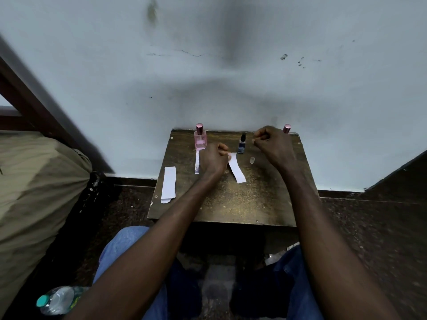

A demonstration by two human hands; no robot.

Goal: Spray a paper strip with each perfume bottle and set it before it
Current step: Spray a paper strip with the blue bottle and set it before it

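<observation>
White paper: one strip is laid just before the pink perfume bottle, so that bottle is judged done. A second strip, flat and plain, is pinched by the left hand before the dark blue bottle. The pink-capped bottle behind the right hand remains. That hand's fingers are curled; whether anything is held cannot be told.

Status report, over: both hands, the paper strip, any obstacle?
Left hand pinches white paper strip before small dark blue bottle. Right hand curled, nothing seen in it. Small clear cap lies beside strip, not blocking.
</observation>
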